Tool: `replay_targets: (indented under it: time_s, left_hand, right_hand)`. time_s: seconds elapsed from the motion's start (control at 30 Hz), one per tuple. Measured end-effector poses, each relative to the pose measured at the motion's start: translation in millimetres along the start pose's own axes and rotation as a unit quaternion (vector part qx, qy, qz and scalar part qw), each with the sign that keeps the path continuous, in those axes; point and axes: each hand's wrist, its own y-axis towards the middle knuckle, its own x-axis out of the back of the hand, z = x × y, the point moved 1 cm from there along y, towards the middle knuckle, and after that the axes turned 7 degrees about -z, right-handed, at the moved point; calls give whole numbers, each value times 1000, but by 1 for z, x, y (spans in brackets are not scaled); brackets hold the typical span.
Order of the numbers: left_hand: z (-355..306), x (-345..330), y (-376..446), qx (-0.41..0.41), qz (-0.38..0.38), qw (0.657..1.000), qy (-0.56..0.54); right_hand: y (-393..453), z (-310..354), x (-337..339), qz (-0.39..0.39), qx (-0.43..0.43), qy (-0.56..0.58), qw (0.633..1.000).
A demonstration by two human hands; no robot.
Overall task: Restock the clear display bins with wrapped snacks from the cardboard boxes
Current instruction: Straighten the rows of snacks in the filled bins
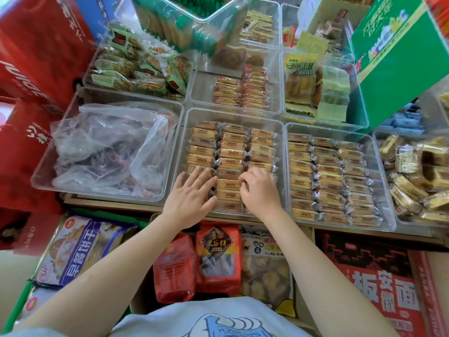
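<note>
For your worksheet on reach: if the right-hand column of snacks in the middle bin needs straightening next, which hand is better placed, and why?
The right hand. It already sits over that column of snacks in the middle bin, fingers curled at a packet. The left hand lies flat on the left column.

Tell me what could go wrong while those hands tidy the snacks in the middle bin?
The left hand lies flat on the packed rows of wrapped snacks, so hard pressing might crush some. The right hand curls its fingers at a snack in the middle bin; tugging could upset the neat rows. The tilted clear bin stacked behind might slide down.
</note>
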Motion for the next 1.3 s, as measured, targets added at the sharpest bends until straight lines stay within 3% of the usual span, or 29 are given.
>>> replay_targets:
  time_s: [0.1, 0.17, 0.33, 0.5, 0.6, 0.7, 0.87, 1.17, 1.3]
  left_hand:
    - [-2, 5, -7, -32, -25, 999, -25]
    - [-5, 5, -15, -53, -41, 997, -35]
    - [-16, -1, -32, -39, -33, 998, -28]
    - [-27, 11, -30, 17, 22, 999, -20]
    - [-37, 20, -26, 2, 19, 999, -27]
    - [-54, 18, -23, -44, 39, 998, -17]
    - [-92, 10, -14, -95, 68, 993, -15]
    - [-102, 8, 1, -85, 63, 994, 26]
    - [-98, 6, -3, -69, 56, 996, 25]
  right_hand:
    - [-10, -2, 7, 140, -57, 30, 988]
    - [-12, -1, 8, 187, -69, 9, 980]
    - [-14, 10, 8, 173, -83, -123, 974]
    - [-12, 13, 8, 182, -117, -95, 972]
    - [-18, -5, 25, 93, -124, 2, 988]
    - [-31, -37, 47, -2, -97, -62, 993]
    - [-49, -58, 60, 100, -127, -145, 976]
    - [-33, -51, 38, 179, -209, -184, 944]
    - [-30, -50, 32, 168, -238, -159, 943]
